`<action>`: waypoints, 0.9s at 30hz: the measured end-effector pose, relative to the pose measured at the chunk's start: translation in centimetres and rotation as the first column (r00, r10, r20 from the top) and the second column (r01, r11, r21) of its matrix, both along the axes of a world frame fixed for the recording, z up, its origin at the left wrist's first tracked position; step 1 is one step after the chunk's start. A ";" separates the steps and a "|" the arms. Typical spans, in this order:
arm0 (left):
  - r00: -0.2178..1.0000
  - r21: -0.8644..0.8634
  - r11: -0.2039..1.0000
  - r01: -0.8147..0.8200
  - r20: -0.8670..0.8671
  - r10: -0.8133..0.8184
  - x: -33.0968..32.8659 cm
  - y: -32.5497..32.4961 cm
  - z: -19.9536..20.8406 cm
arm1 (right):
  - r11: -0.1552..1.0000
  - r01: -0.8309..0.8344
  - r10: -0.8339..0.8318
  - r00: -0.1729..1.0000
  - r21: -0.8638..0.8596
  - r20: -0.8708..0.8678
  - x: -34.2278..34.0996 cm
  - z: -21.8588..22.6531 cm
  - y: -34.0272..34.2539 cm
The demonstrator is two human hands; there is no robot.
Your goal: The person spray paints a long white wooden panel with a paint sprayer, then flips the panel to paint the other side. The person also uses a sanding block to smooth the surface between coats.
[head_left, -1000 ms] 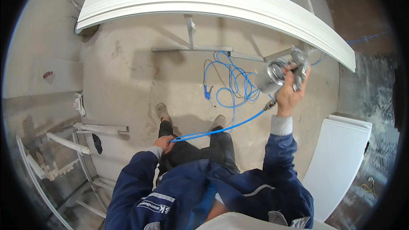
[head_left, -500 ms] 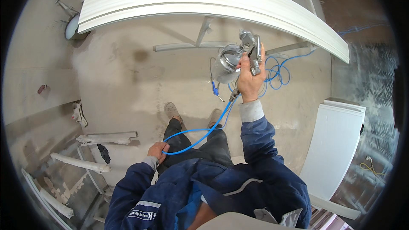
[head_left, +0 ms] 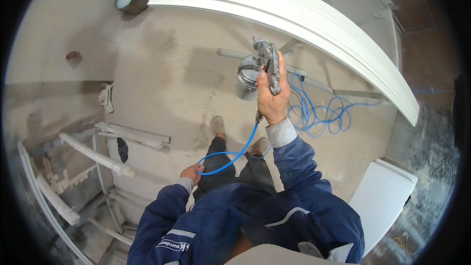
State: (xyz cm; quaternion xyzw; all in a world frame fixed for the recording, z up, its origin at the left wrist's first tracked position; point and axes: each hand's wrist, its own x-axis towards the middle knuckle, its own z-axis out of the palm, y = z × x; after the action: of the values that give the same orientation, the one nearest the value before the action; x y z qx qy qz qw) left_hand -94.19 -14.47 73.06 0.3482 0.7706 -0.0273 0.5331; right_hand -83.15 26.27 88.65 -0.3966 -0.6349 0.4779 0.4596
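Two bare hands show in the head view. The right hand has its fingers wrapped round a shiny metal spray gun, near the close edge of a long, white, grooved panel; a rounded metal cup is attached to the gun. The left hand is curled closed on a bend of smooth blue hose running to the gun. Thin blue coils lie loosely looped on the matt, stained floor.
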 end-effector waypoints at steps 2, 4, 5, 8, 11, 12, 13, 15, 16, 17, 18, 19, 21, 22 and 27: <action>1.000 -0.064 0.998 -0.017 -0.019 0.016 -0.4 -0.5 0.2 | 0.998 -0.051 0.049 0.997 -0.025 -0.059 -3.0 0.2 -0.4; 0.998 -0.044 0.997 -0.056 0.008 0.056 -0.6 -1.1 0.1 | 0.995 -0.085 0.086 0.996 0.047 -0.035 -6.0 0.5 -0.5; 0.997 -0.033 0.997 -0.076 0.011 0.076 -0.7 -1.4 -0.1 | 0.992 -0.097 0.099 0.995 0.085 -0.020 -7.3 0.6 -0.5; 0.991 0.036 0.990 -0.133 0.018 0.133 -1.2 -2.7 -0.7 | 0.983 -0.157 0.157 0.988 0.097 -0.001 -11.2 1.0 -0.8; 0.984 0.046 0.983 -0.178 0.036 0.177 -1.6 -3.9 -1.7 | 0.975 -0.201 0.204 0.979 0.091 -0.027 -15.1 1.2 -1.5; 0.982 0.053 0.981 -0.188 0.038 0.187 -1.7 -4.3 -2.1 | 0.972 -0.222 0.226 0.973 0.076 -0.045 -16.2 1.3 -1.8; 0.981 0.045 0.980 -0.193 0.040 0.191 -1.6 -4.7 -2.4 | 0.969 -0.227 0.232 0.972 0.093 -0.045 -17.1 1.4 -1.9; 0.971 0.100 0.967 -0.236 0.073 0.230 -1.8 -5.5 -3.1 | 0.962 -0.265 0.271 0.957 0.072 -0.099 -18.8 1.8 -2.5; 0.967 0.088 0.965 -0.247 0.093 0.239 -1.9 -5.8 -3.4 | 0.957 -0.283 0.288 0.949 0.060 -0.126 -19.3 2.0 -2.7; 0.967 0.118 0.960 -0.252 0.080 0.244 -2.0 -6.1 -3.5 | 0.941 -0.337 0.337 0.925 0.029 -0.178 -19.7 2.3 -3.0; 0.968 0.118 0.961 -0.249 0.073 0.242 -2.1 -6.2 -3.5 | 0.932 -0.360 0.362 0.915 0.045 -0.178 -20.0 2.6 -3.3; 0.971 0.085 0.968 -0.238 0.057 0.233 -2.2 -6.2 -3.5 | 0.922 -0.384 0.386 0.903 0.048 -0.187 -20.1 2.8 -3.5; 0.968 0.132 0.960 -0.248 0.071 0.241 -2.5 -6.0 -3.1 | 0.902 -0.432 0.427 0.879 0.025 -0.214 -20.4 3.2 -3.8; 0.972 0.091 0.969 -0.231 0.074 0.224 -2.7 -5.7 -2.8 | 0.907 -0.420 0.416 0.887 0.026 -0.202 -20.5 3.3 -3.9; 0.977 0.068 0.977 -0.200 0.083 0.195 -3.9 -4.5 -1.2 | 0.951 -0.302 0.309 0.938 0.069 -0.160 -20.8 2.6 -4.1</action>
State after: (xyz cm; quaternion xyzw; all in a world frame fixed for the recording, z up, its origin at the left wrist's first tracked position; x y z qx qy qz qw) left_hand -98.13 -19.01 71.88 0.2908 0.7810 0.0685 0.5485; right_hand -103.95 22.20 91.23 -0.2413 -0.6578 0.5613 0.4405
